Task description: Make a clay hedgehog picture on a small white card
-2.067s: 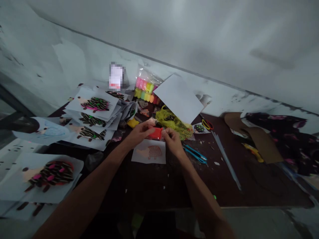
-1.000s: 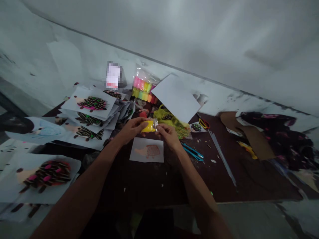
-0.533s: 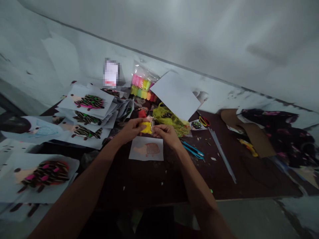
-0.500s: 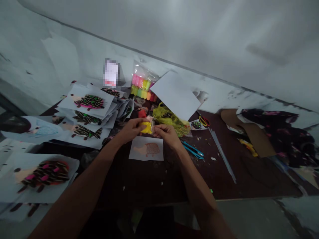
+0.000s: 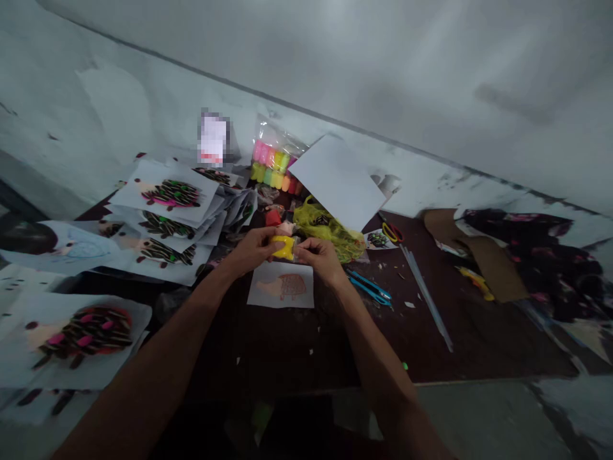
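A small clear packet of yellow modelling clay [image 5: 283, 248] is held up between my two hands. My left hand [image 5: 256, 248] pinches its left end. The fingers of my right hand [image 5: 316, 255] are closed on the clear edge at its right end. Just below the hands lies a white paper [image 5: 280, 285] with an orange-brown hedgehog drawing. Behind the packet are a red lump [image 5: 273, 217] and a pale pink lump [image 5: 286, 228], and a yellow-green plastic bag [image 5: 325, 230] with dark sticks inside.
Hedgehog pictures [image 5: 172, 195] are stacked on the left. A bag of coloured clay [image 5: 272, 166] leans on the back wall beside white sheets [image 5: 338, 182]. To the right lie a blue cutter knife [image 5: 368, 287], scissors [image 5: 390, 233], clear sticks [image 5: 428, 300] and brown cardboard [image 5: 498, 268].
The packet's yellow face has tilted slightly and my right fingers have shifted a little along its clear edge. The other things stay where they were.
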`<state>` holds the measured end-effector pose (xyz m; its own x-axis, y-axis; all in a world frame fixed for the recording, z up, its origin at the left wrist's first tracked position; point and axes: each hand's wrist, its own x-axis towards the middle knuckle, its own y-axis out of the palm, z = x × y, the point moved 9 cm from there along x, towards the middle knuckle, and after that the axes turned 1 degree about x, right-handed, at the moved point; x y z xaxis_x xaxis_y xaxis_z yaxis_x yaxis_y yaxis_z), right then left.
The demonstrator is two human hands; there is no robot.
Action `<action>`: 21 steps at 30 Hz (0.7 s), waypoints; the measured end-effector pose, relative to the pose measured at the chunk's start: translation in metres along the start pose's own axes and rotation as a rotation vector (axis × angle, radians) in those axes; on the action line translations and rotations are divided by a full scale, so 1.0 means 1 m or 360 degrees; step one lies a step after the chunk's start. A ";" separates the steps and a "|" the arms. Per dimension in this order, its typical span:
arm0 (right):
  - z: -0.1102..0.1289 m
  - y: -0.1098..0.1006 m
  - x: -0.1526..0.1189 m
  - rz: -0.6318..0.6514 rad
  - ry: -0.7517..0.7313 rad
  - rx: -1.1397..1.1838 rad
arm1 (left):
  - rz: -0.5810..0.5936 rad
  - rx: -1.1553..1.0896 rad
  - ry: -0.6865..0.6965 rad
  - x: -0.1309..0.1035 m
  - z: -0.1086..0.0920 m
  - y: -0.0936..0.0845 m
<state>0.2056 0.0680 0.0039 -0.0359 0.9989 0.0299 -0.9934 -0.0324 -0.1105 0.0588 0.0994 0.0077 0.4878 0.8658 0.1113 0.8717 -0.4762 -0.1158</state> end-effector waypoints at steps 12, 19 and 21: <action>-0.007 0.018 -0.004 0.0158 0.0150 0.0354 | 0.0054 -0.0357 -0.0064 -0.002 0.003 0.003; -0.005 0.015 -0.002 0.0122 0.0104 0.0197 | -0.0060 -0.0281 -0.0083 -0.002 0.005 -0.003; -0.004 0.015 -0.002 0.0123 0.0077 0.0142 | -0.0035 -0.0203 -0.0068 -0.001 0.004 -0.001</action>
<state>0.1910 0.0651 -0.0023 -0.1094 0.9937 -0.0233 -0.9937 -0.1099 -0.0214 0.0568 0.0997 0.0037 0.4684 0.8807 0.0702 0.8824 -0.4704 0.0129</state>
